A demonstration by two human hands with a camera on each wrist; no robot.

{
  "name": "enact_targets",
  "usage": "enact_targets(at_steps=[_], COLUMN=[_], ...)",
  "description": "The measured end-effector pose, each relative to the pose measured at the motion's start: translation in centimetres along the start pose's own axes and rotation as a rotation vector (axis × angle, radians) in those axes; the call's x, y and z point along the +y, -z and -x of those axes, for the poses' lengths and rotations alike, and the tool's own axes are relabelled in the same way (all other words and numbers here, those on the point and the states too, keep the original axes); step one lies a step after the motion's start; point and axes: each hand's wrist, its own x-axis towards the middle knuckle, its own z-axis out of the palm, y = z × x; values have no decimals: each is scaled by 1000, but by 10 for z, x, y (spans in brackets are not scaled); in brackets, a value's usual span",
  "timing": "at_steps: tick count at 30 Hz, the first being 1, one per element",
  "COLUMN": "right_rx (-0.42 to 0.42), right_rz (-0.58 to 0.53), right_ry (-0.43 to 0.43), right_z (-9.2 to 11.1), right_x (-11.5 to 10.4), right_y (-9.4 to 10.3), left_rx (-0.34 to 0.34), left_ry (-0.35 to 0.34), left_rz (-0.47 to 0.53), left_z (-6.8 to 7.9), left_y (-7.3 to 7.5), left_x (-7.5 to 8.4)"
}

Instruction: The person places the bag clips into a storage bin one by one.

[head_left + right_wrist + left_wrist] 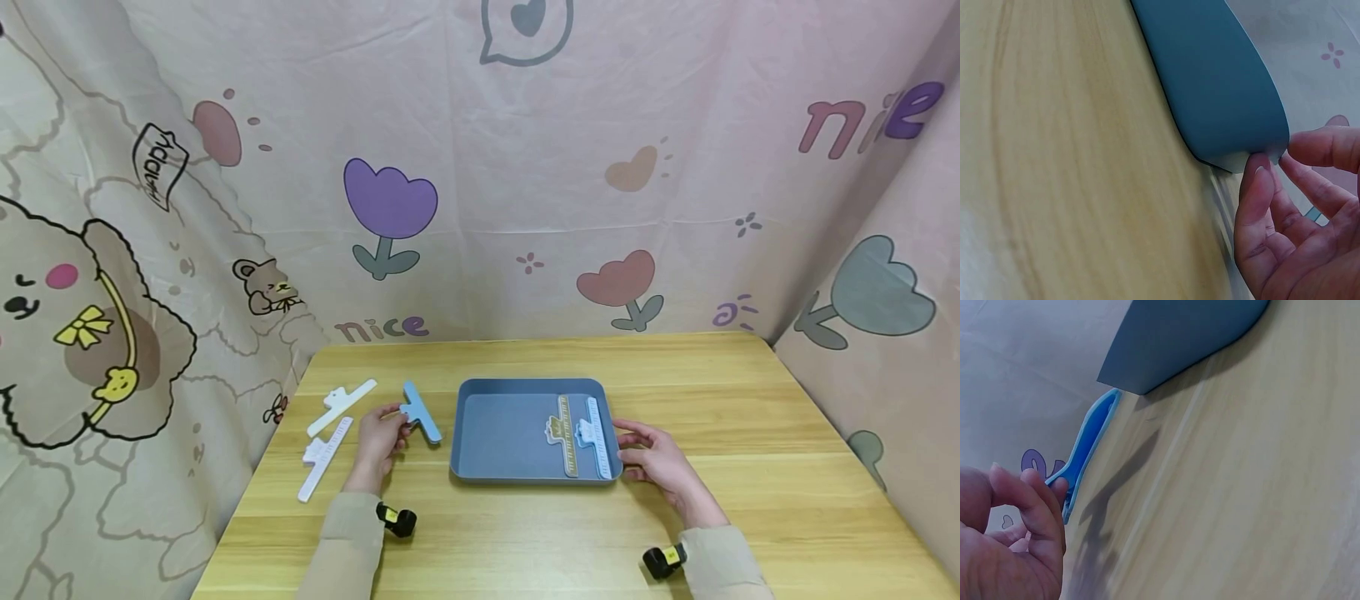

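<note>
My left hand [380, 435] pinches a blue ruler clip [422, 412] by its tab between thumb and fingers. In the left wrist view the clip [1092, 440] is tilted, and a shadow falls on the table beside it. Left of that hand lie two white ruler clips, one farther back [341, 407] and one nearer [326, 460]. A shallow grey-blue tray [534, 481] stands at the centre. It holds a clear gold-toned ruler clip [566, 436] and a light-blue-and-white one [597, 437] side by side. At the tray's right wall, my right hand [660, 463] touches it with its fingertips.
The wooden table [750, 433] runs around the tray on all sides. A printed curtain [510, 167] hangs behind the table and along both sides. Each wrist wears a small black camera, one left [397, 521] and one right [663, 562].
</note>
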Motion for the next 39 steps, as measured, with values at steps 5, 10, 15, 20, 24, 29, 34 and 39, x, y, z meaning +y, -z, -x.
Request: enact_targets(at_steps=[5, 10, 15, 20, 24, 29, 34, 39], right_rx=[1, -3, 4, 6, 13, 23, 32, 33], right_rz=[13, 34, 58, 72, 67, 77, 84, 72], right_ry=[6, 32, 24, 33, 29, 28, 29, 26], right_z=[0, 1, 0, -1, -3, -4, -4, -4], right_x=[-3, -4, -2, -1, -3, -5, -4, -5], right_y=[-1, -2, -1, -2, -3, -3, -3, -4], left_rx=[1, -12, -32, -63, -101, -142, -179, -225], left_ry=[2, -11, -23, -60, -100, -137, -158, -175], left_rz=[13, 33, 71, 48, 31, 42, 23, -13], left_z=[2, 5, 11, 17, 23, 31, 39, 46], left_y=[1, 0, 0, -1, -5, -15, -24, -35], left_x=[2, 7, 13, 19, 28, 39, 46, 52])
